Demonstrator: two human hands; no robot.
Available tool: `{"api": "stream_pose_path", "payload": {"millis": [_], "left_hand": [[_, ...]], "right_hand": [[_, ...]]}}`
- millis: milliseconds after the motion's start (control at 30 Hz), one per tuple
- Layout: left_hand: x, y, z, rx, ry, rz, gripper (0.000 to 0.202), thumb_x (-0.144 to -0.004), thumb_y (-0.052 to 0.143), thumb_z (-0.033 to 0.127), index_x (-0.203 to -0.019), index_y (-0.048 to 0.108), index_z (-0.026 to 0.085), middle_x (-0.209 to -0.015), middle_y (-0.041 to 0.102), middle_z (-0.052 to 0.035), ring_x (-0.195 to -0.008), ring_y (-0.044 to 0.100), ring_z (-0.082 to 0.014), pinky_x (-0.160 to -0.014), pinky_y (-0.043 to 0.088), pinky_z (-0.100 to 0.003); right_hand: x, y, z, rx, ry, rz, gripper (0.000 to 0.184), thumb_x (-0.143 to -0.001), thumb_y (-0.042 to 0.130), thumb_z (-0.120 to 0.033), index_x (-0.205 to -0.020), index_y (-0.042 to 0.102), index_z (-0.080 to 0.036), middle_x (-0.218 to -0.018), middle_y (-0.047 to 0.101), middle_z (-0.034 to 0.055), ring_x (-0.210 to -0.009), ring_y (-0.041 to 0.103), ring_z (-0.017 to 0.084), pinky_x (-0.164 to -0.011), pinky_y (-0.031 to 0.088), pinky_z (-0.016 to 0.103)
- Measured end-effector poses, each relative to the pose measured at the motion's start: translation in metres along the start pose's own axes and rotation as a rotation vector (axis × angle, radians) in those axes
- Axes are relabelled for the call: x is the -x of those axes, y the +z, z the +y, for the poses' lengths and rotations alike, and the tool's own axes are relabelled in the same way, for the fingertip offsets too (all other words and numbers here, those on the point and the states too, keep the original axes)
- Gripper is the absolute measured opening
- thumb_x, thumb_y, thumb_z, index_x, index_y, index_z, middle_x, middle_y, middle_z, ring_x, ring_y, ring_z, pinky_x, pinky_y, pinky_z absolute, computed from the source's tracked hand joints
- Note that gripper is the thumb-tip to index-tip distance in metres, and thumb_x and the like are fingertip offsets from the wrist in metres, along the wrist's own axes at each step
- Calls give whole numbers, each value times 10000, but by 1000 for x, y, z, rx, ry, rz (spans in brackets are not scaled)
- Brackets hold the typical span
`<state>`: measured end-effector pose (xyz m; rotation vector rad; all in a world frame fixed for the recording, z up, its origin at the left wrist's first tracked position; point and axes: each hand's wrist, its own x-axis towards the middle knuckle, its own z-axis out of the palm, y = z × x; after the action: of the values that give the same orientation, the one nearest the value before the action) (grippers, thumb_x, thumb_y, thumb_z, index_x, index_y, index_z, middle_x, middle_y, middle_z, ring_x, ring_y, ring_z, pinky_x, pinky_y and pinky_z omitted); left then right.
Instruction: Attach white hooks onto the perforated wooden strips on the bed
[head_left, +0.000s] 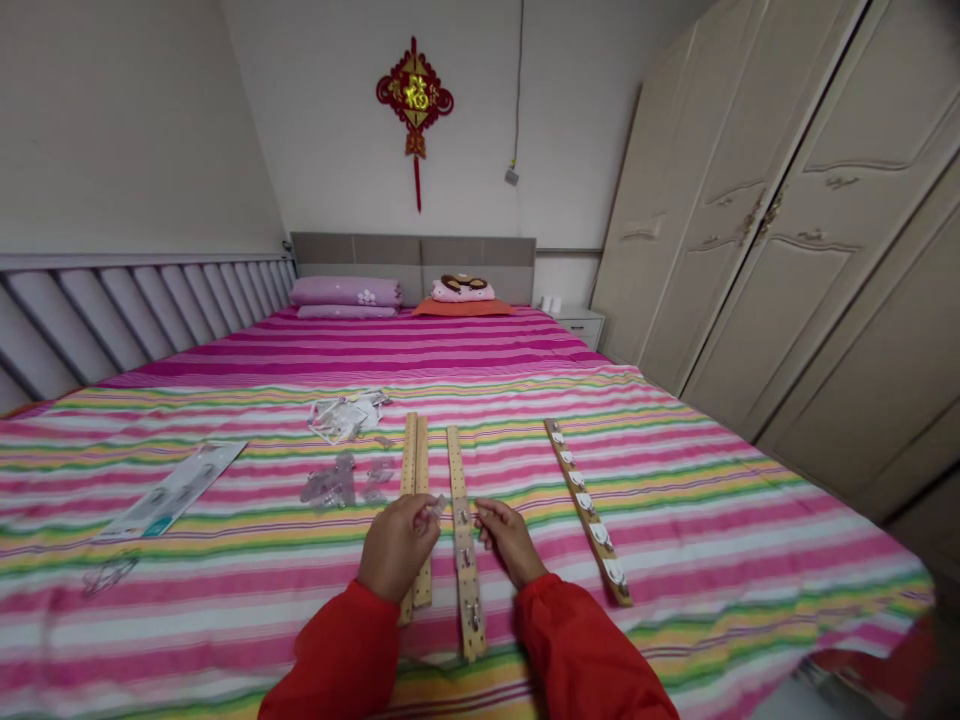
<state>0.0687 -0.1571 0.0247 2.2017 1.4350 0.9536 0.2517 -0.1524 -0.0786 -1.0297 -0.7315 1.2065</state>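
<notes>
My left hand (401, 543) pinches a small clear plastic piece (439, 506) just left of the middle wooden strip (455, 470). That strip has rows of holes and carries several clear adhesive hooks (466, 557) with metal hooks along its near half. On the strip's other side, my right hand (511, 540) has thumb and forefinger drawn together close to its edge; whether anything is between them is too small to make out. Two plain wooden strips (421, 450) lie side by side, partly hidden by my left hand. A wooden strip with white hooks (577, 480) lies to the right.
Loose clear hooks (330, 482) lie in a pile at left, with crumpled clear packaging (347, 415) beyond. Further left are a hook card (180, 490) and thin metal rings (111, 572). Everything lies on a striped bedspread (300, 600); wardrobes (750, 250) stand right.
</notes>
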Motion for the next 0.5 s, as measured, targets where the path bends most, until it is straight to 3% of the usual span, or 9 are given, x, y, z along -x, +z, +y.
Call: {"api": "stream_pose_path", "payload": {"millis": [133,300,500], "left_hand": [[-4,2,-2,-43,6,-112,266,-720,518,163,-904,709,186,-763,652,-36,-736,599,-160,-688,450,-254],[-1,7,0,-94,82,-201,368,-710,511,101,-1012,695,201,-805,667,-41,-742,605,-162,-707,445,-254],[-5,8,7,-32,103,-176,505,-700,521,108,-1186,608,213,-770,665,-16,-718,595,-158,-718,455,-274]], "right_hand": [[5,2,-6,-31,7,-13,405,-586,768,-411,-875,700,-135,-596,641,-4,-435,476,82,-407,321,201],[23,14,-20,4,-23,-132,365,-627,768,-389,-921,727,-176,-651,657,-4,-504,496,92,-455,343,206],[35,24,-32,44,-116,-197,240,-618,788,-367,-763,743,-182,-606,655,-2,-537,542,114,-548,430,245]]}}
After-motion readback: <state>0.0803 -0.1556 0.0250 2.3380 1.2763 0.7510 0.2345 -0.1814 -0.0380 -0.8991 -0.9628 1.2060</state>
